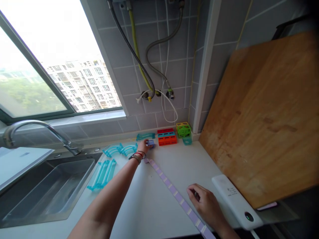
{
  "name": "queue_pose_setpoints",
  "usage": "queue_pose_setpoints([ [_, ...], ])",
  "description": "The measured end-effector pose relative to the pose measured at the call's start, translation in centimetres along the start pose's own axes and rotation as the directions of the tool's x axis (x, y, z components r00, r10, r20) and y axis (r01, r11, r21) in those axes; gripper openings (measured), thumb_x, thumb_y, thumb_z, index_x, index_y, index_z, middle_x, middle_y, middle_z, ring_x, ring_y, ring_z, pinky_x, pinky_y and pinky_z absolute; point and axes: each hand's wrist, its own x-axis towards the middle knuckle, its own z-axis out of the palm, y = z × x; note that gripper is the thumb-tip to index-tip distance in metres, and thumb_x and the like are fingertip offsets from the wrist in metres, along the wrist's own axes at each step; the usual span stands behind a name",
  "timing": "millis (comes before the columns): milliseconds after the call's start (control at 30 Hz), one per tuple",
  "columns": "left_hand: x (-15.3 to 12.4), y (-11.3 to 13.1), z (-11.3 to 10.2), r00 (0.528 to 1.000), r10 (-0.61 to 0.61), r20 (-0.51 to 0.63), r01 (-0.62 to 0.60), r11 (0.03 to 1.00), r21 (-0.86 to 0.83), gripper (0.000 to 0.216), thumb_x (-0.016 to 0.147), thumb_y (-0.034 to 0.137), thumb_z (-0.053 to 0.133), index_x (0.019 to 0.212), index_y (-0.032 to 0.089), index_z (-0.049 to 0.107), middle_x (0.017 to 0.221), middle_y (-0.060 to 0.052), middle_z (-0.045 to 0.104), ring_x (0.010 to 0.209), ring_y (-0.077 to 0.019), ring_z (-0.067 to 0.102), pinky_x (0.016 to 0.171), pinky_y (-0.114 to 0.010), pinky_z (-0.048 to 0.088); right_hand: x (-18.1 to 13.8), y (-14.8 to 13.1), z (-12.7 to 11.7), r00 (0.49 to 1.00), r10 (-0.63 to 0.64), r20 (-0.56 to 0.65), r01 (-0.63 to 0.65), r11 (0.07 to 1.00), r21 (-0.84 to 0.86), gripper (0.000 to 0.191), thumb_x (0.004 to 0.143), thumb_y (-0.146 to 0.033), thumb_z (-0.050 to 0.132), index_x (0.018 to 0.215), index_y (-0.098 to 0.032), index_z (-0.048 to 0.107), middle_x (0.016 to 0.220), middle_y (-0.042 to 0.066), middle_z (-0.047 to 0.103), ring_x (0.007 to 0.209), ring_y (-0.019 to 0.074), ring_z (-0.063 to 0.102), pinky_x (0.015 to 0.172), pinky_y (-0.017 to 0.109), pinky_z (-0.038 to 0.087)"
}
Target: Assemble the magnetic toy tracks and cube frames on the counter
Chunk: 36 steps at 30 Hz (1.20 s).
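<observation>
My left hand (143,146) reaches to the back of the counter, its fingers closed around a small blue-purple plastic toy piece (151,143). Just below that wrist begins a long lilac toy track strip (171,188) with pale cross lines, which runs diagonally towards the front edge. To the right of the strip, my right hand (204,200) rests near the counter with its fingers curled in and nothing visible in them. Turquoise curved track pieces (121,150) lie left of my left hand, with straight turquoise pieces (103,174) in front of them.
Red and blue plastic blocks (167,137), a green lattice cube (183,130) and another turquoise piece (146,136) stand along the back wall. On the left are a sink (74,199) and tap (50,127). A wooden board (264,116) and white power strip (235,202) bound the right.
</observation>
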Motion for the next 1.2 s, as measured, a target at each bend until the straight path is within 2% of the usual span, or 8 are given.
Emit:
queue_pose_setpoints([
  [200, 0.7, -0.6, -0.1, 0.996, 0.085, 0.036, -0.086, 0.996, 0.032, 0.060, 0.078, 0.025, 0.076, 0.134, 0.013, 0.059, 0.114, -0.017, 0.073, 0.102, -0.0275, 0.070, 0.088, -0.037, 0.054, 0.2, 0.4, 0.2, 1.000, 0.026, -0.002, -0.026, 0.999, 0.024, 0.032, 0.098, -0.044, 0.045, 0.084, -0.024, 0.067, 0.077, 0.005, 0.070, 0.067, 0.0198, 0.063, 0.066, 0.029, 0.045],
  [367, -0.6, 0.5, -0.3, 0.969, 0.248, 0.002, -0.248, 0.965, 0.086, 0.060, 0.078, 0.016, 0.074, 0.136, 0.025, 0.060, 0.142, -0.013, 0.057, 0.124, -0.0297, 0.059, 0.104, -0.040, 0.046, 0.2, 0.9, 0.5, 1.000, 0.024, -0.009, -0.024, 1.000, 0.021, 0.030, 0.097, -0.043, 0.046, 0.085, -0.025, 0.067, 0.078, 0.004, 0.070, 0.067, 0.0193, 0.063, 0.066, 0.029, 0.046],
  [567, -0.8, 1.6, -0.8, 0.956, 0.294, 0.017, -0.294, 0.949, 0.112, 0.037, 0.083, 0.014, 0.066, 0.118, 0.024, 0.072, 0.130, -0.011, 0.065, 0.116, -0.0328, 0.063, 0.101, -0.044, 0.049, 0.3, 0.8, 0.4, 0.999, 0.050, -0.020, -0.049, 0.999, 0.004, 0.029, 0.095, -0.042, 0.048, 0.084, -0.024, 0.068, 0.077, 0.004, 0.071, 0.066, 0.0195, 0.063, 0.065, 0.028, 0.045],
  [700, -1.1, 2.6, -1.5, 0.944, 0.329, -0.010, -0.327, 0.941, 0.084, 0.050, 0.082, 0.009, 0.063, 0.130, 0.020, 0.063, 0.140, -0.016, 0.056, 0.125, -0.0344, 0.056, 0.108, -0.049, 0.043, 0.6, 0.4, 0.1, 0.997, 0.063, -0.036, -0.061, 0.997, 0.048, 0.031, 0.095, -0.042, 0.047, 0.083, -0.022, 0.068, 0.074, 0.004, 0.070, 0.066, 0.0190, 0.062, 0.065, 0.028, 0.045],
  [800, -3.6, 2.8, -2.3, 0.913, 0.408, -0.021, -0.407, 0.912, 0.051, 0.059, 0.086, 0.009, 0.057, 0.143, 0.020, 0.049, 0.144, -0.016, 0.052, 0.130, -0.0296, 0.053, 0.111, -0.045, 0.042, 0.6, 0.5, 0.0, 0.996, 0.085, -0.023, -0.082, 0.992, 0.093, 0.035, 0.095, -0.046, 0.047, 0.083, -0.021, 0.068, 0.073, 0.005, 0.070, 0.065, 0.0188, 0.062, 0.064, 0.028, 0.045],
  [1000, -14.0, -1.6, -2.5, 0.891, 0.453, -0.020, -0.453, 0.891, 0.014, 0.048, 0.084, 0.007, 0.051, 0.129, 0.020, 0.062, 0.125, -0.012, 0.066, 0.117, -0.0259, 0.062, 0.105, -0.046, 0.049, 1.1, 1.5, 0.1, 0.988, 0.150, 0.034, -0.152, 0.987, 0.055, 0.036, 0.091, -0.053, 0.051, 0.096, -0.023, 0.071, 0.079, 0.004, 0.072, 0.068, 0.0200, 0.064, 0.067, 0.030, 0.047],
  [1100, -17.9, -3.5, -2.5, 0.902, 0.423, -0.084, -0.427, 0.903, -0.043, 0.039, 0.089, 0.016, 0.053, 0.127, 0.021, 0.062, 0.122, -0.011, 0.067, 0.112, -0.0247, 0.063, 0.101, -0.046, 0.052, 1.8, 0.3, 0.3, 0.977, 0.153, 0.148, -0.148, 0.988, -0.049, 0.038, 0.089, -0.053, 0.054, 0.106, -0.023, 0.071, 0.086, 0.005, 0.072, 0.076, 0.0218, 0.066, 0.072, 0.031, 0.047],
  [1200, -18.9, -4.4, -2.7, 0.910, 0.390, -0.142, -0.407, 0.906, -0.118, 0.024, 0.092, 0.025, 0.056, 0.112, 0.022, 0.068, 0.108, -0.009, 0.071, 0.099, -0.0229, 0.067, 0.093, -0.042, 0.056, 2.5, -2.8, 1.6, 0.942, 0.077, 0.327, -0.017, 0.983, -0.183, 0.037, 0.084, -0.050, 0.062, 0.110, -0.024, 0.070, 0.096, 0.006, 0.071, 0.085, 0.0225, 0.067, 0.077, 0.031, 0.045],
])
